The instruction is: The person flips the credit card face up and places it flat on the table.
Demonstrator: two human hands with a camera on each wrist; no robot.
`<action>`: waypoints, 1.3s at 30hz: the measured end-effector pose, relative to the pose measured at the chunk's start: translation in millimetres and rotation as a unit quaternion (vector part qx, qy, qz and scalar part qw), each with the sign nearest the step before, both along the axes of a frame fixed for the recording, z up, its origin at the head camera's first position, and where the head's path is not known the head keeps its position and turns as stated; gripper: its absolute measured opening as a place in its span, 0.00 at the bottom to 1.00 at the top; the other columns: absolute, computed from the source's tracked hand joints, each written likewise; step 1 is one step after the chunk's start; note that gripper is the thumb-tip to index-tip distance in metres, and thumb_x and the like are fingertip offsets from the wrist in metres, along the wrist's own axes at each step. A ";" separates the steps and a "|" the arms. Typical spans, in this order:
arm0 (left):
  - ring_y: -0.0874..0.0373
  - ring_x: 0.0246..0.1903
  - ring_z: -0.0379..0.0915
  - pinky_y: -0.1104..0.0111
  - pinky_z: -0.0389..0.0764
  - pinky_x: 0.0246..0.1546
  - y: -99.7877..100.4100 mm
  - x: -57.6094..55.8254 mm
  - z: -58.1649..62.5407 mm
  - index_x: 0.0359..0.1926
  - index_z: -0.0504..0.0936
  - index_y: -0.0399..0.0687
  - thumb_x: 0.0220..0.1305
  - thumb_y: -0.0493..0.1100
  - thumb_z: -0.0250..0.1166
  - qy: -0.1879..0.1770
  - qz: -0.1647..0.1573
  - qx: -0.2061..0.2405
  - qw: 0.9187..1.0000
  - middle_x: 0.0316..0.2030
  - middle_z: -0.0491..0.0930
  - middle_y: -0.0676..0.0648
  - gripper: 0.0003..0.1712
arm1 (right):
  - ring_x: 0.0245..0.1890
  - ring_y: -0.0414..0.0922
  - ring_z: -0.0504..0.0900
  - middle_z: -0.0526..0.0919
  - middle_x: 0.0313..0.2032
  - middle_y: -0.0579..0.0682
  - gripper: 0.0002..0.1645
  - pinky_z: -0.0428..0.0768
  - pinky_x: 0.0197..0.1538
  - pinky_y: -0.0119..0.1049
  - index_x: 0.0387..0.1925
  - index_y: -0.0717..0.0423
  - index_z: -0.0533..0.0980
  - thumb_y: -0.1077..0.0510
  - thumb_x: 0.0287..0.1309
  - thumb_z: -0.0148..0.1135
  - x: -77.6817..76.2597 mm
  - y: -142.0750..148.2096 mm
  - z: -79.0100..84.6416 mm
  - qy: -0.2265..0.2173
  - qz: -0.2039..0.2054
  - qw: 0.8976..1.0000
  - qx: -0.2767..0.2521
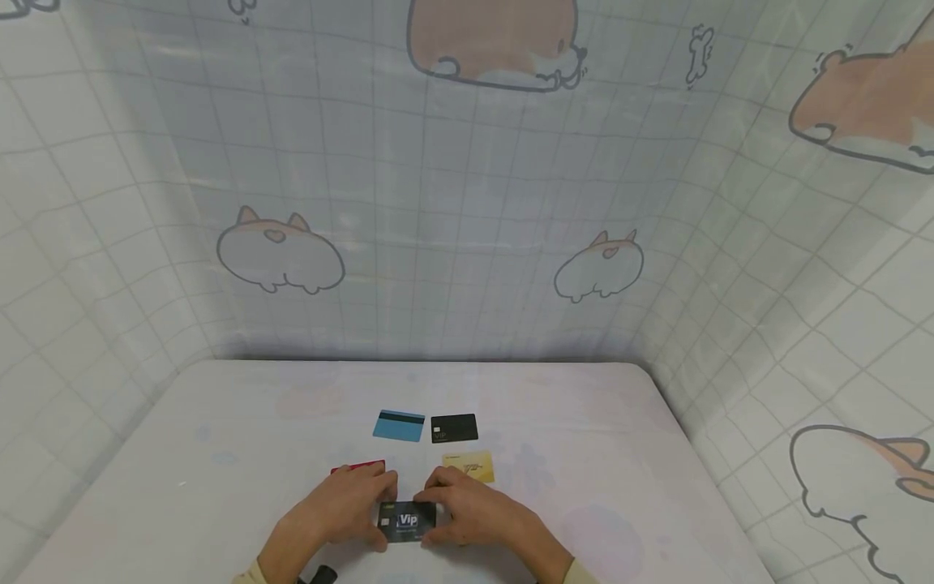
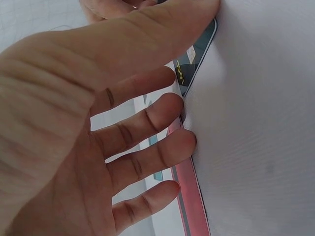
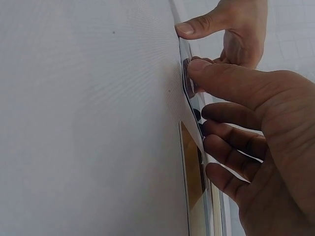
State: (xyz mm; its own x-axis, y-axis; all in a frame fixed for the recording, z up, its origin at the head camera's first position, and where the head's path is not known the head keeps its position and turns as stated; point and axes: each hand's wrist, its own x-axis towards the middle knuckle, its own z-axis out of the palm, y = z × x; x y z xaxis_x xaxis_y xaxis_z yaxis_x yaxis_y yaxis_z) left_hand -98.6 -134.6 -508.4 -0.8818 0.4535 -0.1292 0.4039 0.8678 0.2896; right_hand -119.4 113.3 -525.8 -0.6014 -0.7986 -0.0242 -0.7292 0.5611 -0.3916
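Observation:
A dark card with "Vip" printed on it lies at the near middle of the table, between both hands. My left hand holds its left end, index finger at the far corner and thumb at the near corner. Across from it, my right hand grips the right end the same way, thumb on the near edge. In the left wrist view, the other left fingers stand apart over a red card. A gold card lies beside the right fingertips in the right wrist view.
Behind the hands, a blue card with a dark stripe and a black card lie side by side on the white table. Grid-patterned curtain walls with cartoon dogs enclose the back and sides. A black object shows near the left wrist.

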 end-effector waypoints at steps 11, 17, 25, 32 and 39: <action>0.66 0.36 0.69 0.53 0.73 0.46 1.7 0.3 3.4 0.45 0.79 0.61 0.45 0.72 0.74 0.046 -0.030 0.013 0.998 0.35 0.73 0.63 0.32 | 0.47 0.29 0.70 0.72 0.51 0.33 0.31 0.74 0.49 0.24 0.61 0.40 0.78 0.36 0.58 0.69 -6.2 9.4 3.3 0.002 -0.006 1.000 -0.011; 0.61 0.47 0.71 0.50 0.73 0.53 15.7 2.6 8.0 0.49 0.81 0.61 0.52 0.71 0.70 0.118 -0.012 0.031 0.992 0.43 0.75 0.61 0.30 | 0.50 0.30 0.71 0.72 0.53 0.32 0.33 0.76 0.54 0.30 0.62 0.35 0.77 0.33 0.57 0.68 -22.1 25.7 4.7 -0.009 -0.050 0.999 -0.012; 0.55 0.52 0.72 0.49 0.73 0.55 35.5 4.0 5.1 0.54 0.81 0.62 0.54 0.72 0.68 0.171 0.008 0.016 0.985 0.50 0.77 0.57 0.32 | 0.51 0.36 0.74 0.75 0.54 0.36 0.34 0.78 0.56 0.39 0.63 0.37 0.77 0.34 0.55 0.71 -26.3 49.2 30.3 -0.031 -0.111 0.993 -0.018; 0.56 0.50 0.69 0.50 0.75 0.54 62.5 10.6 -10.0 0.58 0.81 0.63 0.52 0.76 0.67 0.152 -0.012 -0.003 0.988 0.49 0.76 0.56 0.38 | 0.54 0.38 0.74 0.77 0.53 0.37 0.34 0.77 0.57 0.42 0.59 0.38 0.79 0.36 0.50 0.75 -30.8 67.4 29.0 -0.042 -0.131 0.990 0.013; 0.55 0.46 0.69 0.49 0.75 0.52 78.6 22.9 -9.3 0.57 0.83 0.61 0.48 0.75 0.69 0.123 -0.003 -0.008 0.992 0.45 0.78 0.55 0.39 | 0.51 0.40 0.72 0.75 0.49 0.38 0.36 0.77 0.56 0.45 0.54 0.39 0.78 0.39 0.41 0.81 -24.9 71.7 34.7 -0.073 -0.153 0.985 0.039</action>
